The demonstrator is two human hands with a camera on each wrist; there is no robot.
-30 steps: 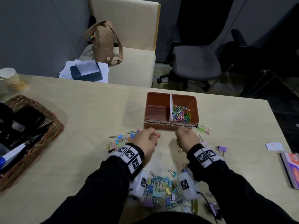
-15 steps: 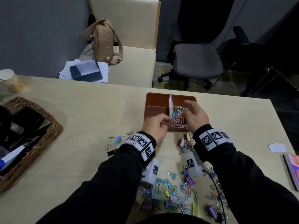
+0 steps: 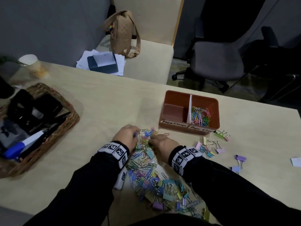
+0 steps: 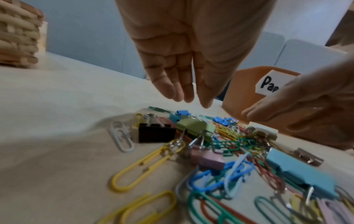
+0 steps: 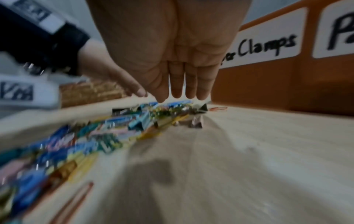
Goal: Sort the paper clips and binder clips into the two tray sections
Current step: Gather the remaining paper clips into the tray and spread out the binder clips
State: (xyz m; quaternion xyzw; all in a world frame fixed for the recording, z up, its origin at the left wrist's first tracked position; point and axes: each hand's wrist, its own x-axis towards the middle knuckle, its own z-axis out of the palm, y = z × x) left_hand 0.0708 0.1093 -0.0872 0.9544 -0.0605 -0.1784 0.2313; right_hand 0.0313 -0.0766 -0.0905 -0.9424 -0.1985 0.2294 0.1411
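An orange tray (image 3: 216,111) with a white divider stands on the table. Its left section (image 3: 174,111), labelled "Paper Clamps", is bare. Its right section holds coloured paper clips (image 3: 200,117). A mixed pile of paper clips and binder clips (image 3: 146,162) runs from the tray's left front toward me. My left hand (image 3: 130,135) and right hand (image 3: 158,141) hover side by side over the pile's far end. In the wrist views the left hand (image 4: 184,94) and right hand (image 5: 182,94) point straight fingers down just above the clips (image 4: 191,130) and hold nothing.
A wicker basket (image 3: 65,128) with pens and dark items sits at the left, a paper cup (image 3: 32,66) behind it. More binder clips (image 3: 211,147) lie scattered right of my hands. A white paper scrap (image 3: 295,161) lies at the right edge. Chairs stand beyond the table.
Both hands were up at the tray half a second ago, the right over the paper clip section. They have since come back toward me to the pile left of the tray.
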